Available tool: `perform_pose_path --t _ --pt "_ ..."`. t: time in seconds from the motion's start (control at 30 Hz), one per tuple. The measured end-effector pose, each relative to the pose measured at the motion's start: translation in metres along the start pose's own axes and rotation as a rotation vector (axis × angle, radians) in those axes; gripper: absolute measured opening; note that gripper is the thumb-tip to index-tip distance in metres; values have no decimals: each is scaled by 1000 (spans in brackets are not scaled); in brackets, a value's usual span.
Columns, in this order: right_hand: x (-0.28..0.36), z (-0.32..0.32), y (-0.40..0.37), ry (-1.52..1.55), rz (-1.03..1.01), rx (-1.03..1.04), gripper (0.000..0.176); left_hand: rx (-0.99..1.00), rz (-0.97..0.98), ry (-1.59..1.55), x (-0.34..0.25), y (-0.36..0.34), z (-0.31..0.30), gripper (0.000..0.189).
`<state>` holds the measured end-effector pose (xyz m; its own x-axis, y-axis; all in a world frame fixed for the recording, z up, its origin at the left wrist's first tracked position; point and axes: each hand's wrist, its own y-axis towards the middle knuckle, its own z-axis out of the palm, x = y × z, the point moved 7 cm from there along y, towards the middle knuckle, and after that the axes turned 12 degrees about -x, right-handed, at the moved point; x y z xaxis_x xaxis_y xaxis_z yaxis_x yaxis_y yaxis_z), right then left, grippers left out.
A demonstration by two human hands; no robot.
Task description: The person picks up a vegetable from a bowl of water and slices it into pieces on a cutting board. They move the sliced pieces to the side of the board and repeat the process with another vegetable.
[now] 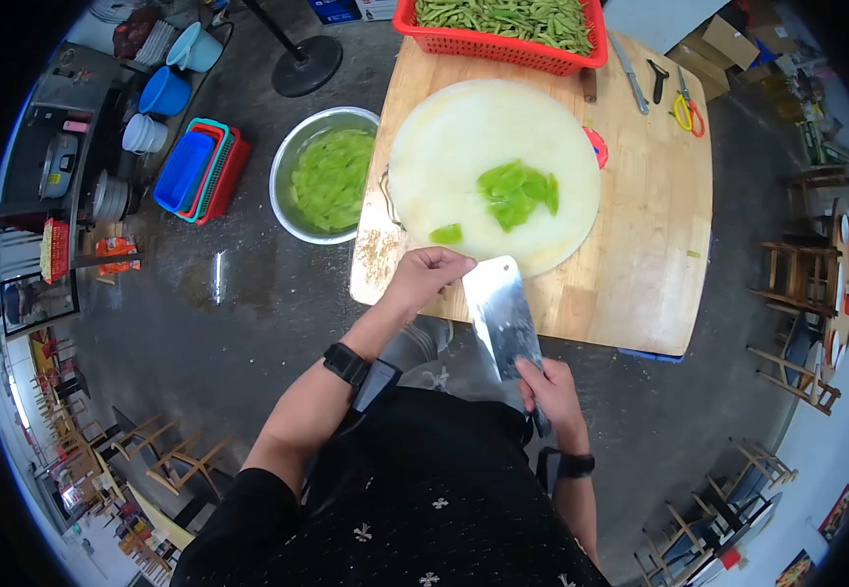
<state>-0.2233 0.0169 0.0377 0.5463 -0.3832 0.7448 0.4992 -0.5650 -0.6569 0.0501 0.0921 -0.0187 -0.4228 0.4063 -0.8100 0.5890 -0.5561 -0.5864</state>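
A metal cleaver (503, 315) is gripped at its handle by my right hand (549, 388), its broad blade angled up toward the board's near edge. At the blade's far corner, the bent fingers of my left hand (434, 272) are closed; whether they pinch the blade or something small is hidden. Beyond both hands lies a round white cutting board (444, 137) on the wooden table (640, 245). Sliced green vegetable pieces (514, 196) form a small pile on it, and a separate green piece (446, 234) lies near its lower left.
A metal bowl (285, 186) of green slices stands left of the table. At the back are a red basket (503, 54) of green pods, a knife (630, 73), a black peeler (658, 80) and scissors (687, 108). Stacked bins (187, 174) stand farther left.
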Motion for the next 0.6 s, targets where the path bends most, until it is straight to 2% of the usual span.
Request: perform_pose_path --t 0.03,0.07,0.1,0.17,0.2,0.27,0.3,0.37,0.4,0.47,0.5,0.6 --pt "-5 -16 -11 -11 30 -31 47 -24 -80 -79 -2 -3 7 27" --pt "-11 -31 -23 -23 61 -61 46 -40 -23 -12 -5 -4 13 18" --pt "-15 -43 -36 -28 61 -67 46 -34 -23 -18 -3 -5 24 18" --pt "-30 -74 -62 70 156 -244 42 116 213 39 -12 -11 68 18" --pt "-36 -83 -73 64 150 -247 42 184 271 67 -19 -20 97 19" --pt "-59 -110 -92 137 208 -473 38 338 391 102 -48 -45 161 21" --pt "-67 -116 -100 131 204 -475 38 425 452 105 -66 -61 191 24" --pt "-84 -132 -113 202 260 -587 36 551 741 82 -101 -93 243 34" --pt "-88 -134 -113 196 255 -589 36 549 746 76 -99 -94 265 34" --pt "-95 -144 -116 257 254 -650 36 603 1241 476 -99 -120 303 53" --pt "-94 -151 -113 252 245 -647 36 594 1248 474 -104 -115 301 53" --pt "-89 -162 -100 167 170 -622 37 165 1100 279 -117 -68 235 52"
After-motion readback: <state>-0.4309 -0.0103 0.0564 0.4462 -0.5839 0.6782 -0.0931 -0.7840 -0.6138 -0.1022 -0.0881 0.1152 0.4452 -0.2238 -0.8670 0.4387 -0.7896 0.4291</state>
